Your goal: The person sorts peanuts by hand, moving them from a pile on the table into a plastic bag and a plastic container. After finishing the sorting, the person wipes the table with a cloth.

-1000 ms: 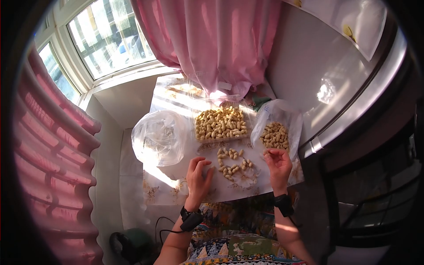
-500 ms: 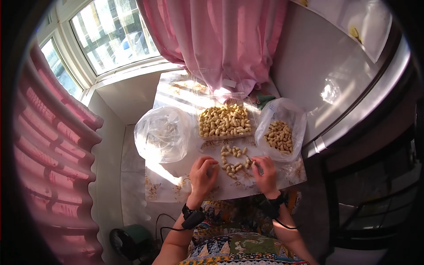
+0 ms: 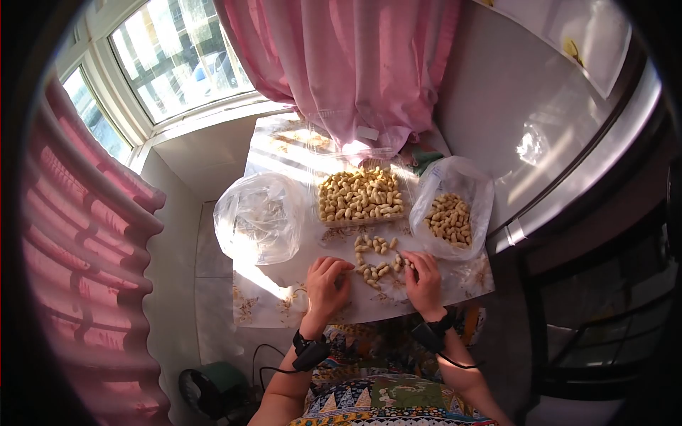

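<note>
A ring of loose unshelled peanuts [image 3: 371,272] lies on the table between my two hands. My left hand [image 3: 328,287] rests at the ring's left side with its fingers curled together; what they hold, if anything, is hidden. At the ring's right side, my right hand [image 3: 425,285] has thumb and fingers pinched on a peanut [image 3: 408,263]. Just behind the ring, a clear plastic box [image 3: 362,221] is filled with peanuts. An open plastic bag [image 3: 470,186] to the right holds more of them.
Another clear plastic bag [image 3: 259,220] stands on the left of the patterned tablecloth [image 3: 266,310]. A pink curtain [image 3: 348,64] hangs onto the table's far end. Dark green cloth [image 3: 425,160] lies behind the right bag. A green and black round object [image 3: 213,387] is on the floor.
Both hands have shifted only slightly, the right one a little to the left over the ring's edge. The peanuts look the same.
</note>
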`<state>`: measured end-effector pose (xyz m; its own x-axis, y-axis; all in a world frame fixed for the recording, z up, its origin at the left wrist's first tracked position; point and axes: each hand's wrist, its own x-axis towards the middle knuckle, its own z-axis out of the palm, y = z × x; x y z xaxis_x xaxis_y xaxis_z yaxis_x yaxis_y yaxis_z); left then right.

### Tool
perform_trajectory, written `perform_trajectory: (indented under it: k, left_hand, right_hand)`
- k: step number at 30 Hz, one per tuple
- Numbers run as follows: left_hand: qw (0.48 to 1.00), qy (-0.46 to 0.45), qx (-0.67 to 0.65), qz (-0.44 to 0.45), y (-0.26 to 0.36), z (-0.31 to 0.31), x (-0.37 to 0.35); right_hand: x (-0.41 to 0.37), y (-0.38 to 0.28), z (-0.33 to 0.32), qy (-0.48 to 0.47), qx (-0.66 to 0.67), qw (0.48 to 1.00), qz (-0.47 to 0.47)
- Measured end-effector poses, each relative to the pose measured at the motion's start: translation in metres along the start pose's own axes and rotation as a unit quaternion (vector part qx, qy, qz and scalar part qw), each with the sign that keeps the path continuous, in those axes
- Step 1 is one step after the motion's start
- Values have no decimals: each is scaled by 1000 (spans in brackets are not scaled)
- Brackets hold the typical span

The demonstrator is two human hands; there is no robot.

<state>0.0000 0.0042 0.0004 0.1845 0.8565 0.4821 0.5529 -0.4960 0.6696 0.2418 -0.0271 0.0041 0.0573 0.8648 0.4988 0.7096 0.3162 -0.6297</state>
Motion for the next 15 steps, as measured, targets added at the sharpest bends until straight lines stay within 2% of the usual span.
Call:
perform_trajectory:
  k: [15]
  left_hand:
    - [1000,23,4,3,2,2,1]
  right_hand:
    - [-4,3,-1,40,23,999,-6]
